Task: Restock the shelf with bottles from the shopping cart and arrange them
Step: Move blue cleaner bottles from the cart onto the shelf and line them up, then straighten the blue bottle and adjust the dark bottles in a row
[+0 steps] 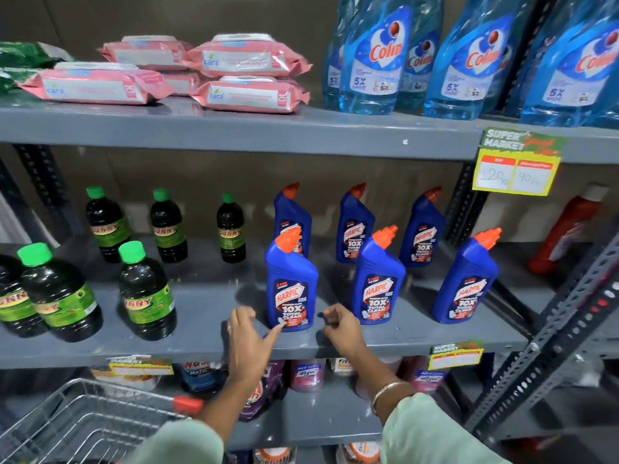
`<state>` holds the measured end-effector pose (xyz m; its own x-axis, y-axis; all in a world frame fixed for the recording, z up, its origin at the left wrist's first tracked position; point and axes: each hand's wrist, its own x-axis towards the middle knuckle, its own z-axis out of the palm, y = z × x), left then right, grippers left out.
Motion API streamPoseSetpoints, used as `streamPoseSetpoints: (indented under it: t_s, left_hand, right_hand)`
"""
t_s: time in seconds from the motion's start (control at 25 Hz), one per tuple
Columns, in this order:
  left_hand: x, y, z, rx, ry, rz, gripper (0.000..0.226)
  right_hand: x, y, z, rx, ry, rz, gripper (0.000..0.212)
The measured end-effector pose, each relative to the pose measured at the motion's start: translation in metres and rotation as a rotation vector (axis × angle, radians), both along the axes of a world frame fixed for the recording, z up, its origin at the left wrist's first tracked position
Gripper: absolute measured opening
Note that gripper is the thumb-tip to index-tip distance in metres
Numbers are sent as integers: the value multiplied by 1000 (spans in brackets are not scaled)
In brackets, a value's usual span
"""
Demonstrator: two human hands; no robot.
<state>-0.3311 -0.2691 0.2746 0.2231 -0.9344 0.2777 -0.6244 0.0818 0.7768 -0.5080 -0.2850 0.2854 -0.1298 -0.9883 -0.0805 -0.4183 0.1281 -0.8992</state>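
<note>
Several blue Harpic bottles with orange caps stand on the grey middle shelf [207, 306], in a front row and a back row. The front left Harpic bottle [290, 283] stands upright near the shelf's front edge. My left hand [249, 339] is just left of its base, fingers apart, a fingertip touching the bottom corner. My right hand [340, 324] hovers just right of the same bottle with fingers loosely curled and nothing in it. The wire shopping cart [77, 423] sits at the lower left; I see no bottles in its visible part.
Dark bottles with green caps [145, 293] fill the shelf's left side. Pink wipe packs [248, 58] and blue Colin bottles [371, 61] sit on the shelf above. A red bottle [566, 229] stands far right. A slotted metal upright [549, 349] leans at the right.
</note>
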Motion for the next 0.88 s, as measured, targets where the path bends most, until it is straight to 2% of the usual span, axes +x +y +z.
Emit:
streamPoseSetpoints:
  t_s: [0.04, 0.12, 0.2, 0.24, 0.28, 0.32, 0.4, 0.44, 0.52, 0.64, 0.88]
  left_hand:
    - [-13, 13, -6, -56, -66, -60, 35]
    - [-48, 28, -12, -50, -160, -287, 23]
    - [-87, 22, -10, -9, -91, -386, 25]
    - [-105, 13, -6, 18, -24, -375, 34]
    - [-120, 2, -1, 48, 45, -349, 45]
    - [-132, -10, 1, 84, 91, -327, 53]
    - [-145, -31, 3, 151, 117, -306, 48]
    - [-150, -38, 3, 171, 119, -296, 42]
    - [-151, -42, 3, 184, 137, -277, 38]
    - [-152, -40, 2, 165, 126, -286, 38]
    - [-150, -40, 3, 173, 157, -335, 34]
  right_hand:
    - [-12, 3, -2, -30, 10, -89, 23]
    - [-38, 7, -6, -63, -6, -276, 27]
    - [-69, 10, -6, -87, -43, -465, 21]
    - [-86, 11, -5, -115, -77, -513, 13]
    - [-102, 8, -5, -114, -116, -490, 14]
    - [-116, 4, -6, -94, -140, -402, 28]
    - [-134, -7, -9, -52, -105, -162, 56]
    - [-142, -12, -10, -43, -71, -76, 61]
    - [-145, -16, -13, -55, -41, 26, 56]
    - [-145, -14, -15, -64, -73, 39, 43]
    - [-148, -10, -16, -46, -135, 26, 42]
